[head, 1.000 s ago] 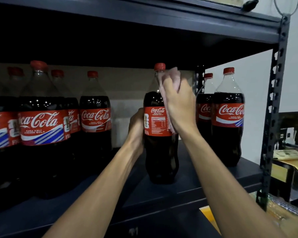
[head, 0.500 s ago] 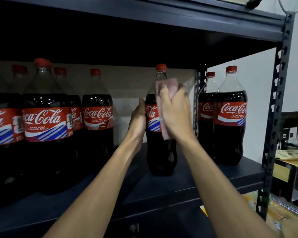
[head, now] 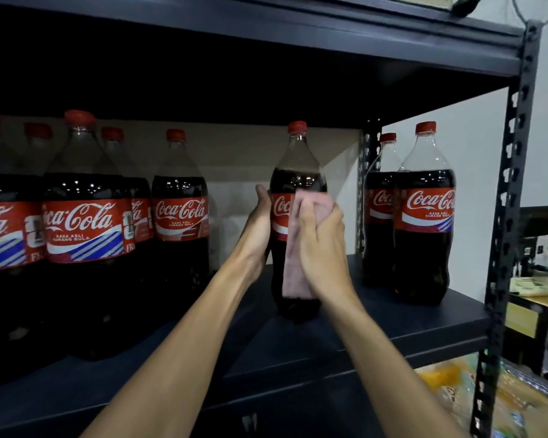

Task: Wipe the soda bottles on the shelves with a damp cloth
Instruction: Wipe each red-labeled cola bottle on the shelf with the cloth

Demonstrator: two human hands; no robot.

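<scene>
Two curled hands on smooth plastic bottle (head: 298,159): left hand (head: 260,222) round its side, right hand (head: 321,245) over soft pink cloth (head: 293,273).

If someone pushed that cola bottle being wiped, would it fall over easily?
Probably heavy: the bottle is full of cola to its shoulder. Tall and narrow, it could tip if pushed near the cap; the left hand grips its side, likely steadying it. Smooth plastic may be slippery under the pink cloth.
</scene>
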